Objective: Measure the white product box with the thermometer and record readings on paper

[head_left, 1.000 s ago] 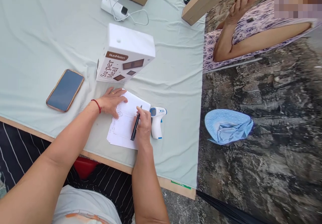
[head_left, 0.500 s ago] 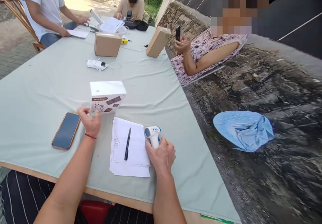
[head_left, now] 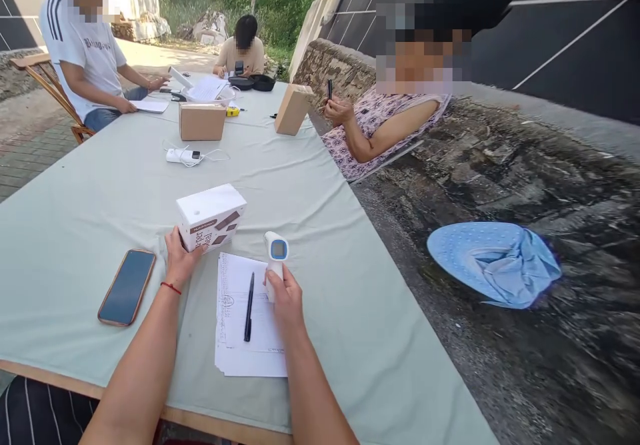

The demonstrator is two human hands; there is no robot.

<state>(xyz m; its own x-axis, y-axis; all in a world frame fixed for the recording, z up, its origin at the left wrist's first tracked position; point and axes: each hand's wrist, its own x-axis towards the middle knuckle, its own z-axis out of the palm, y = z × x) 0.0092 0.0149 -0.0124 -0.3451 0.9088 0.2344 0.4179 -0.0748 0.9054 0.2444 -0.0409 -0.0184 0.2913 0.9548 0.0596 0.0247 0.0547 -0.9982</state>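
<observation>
Papers (head_left: 245, 362) lie between the hands, with a loose pen (head_left: 249, 307) on top; a bump might roll it off. The right hand (head_left: 286, 292) curls around the thermometer gun (head_left: 277, 250). Ahead and leftward, the left hand (head_left: 181, 254) pinches the white box's (head_left: 213, 208) low corner; a weak hold could tip it.

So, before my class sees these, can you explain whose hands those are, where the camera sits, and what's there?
No machine here: a person works bare-handed, filmed by a camera worn on the head, looking forward and down. The left hand grips a white box; the right hand holds a white thermometer by its handle. On the cloth-covered table lie papers with a pen on top, and a phone to their left. Other people sit nearby.
</observation>
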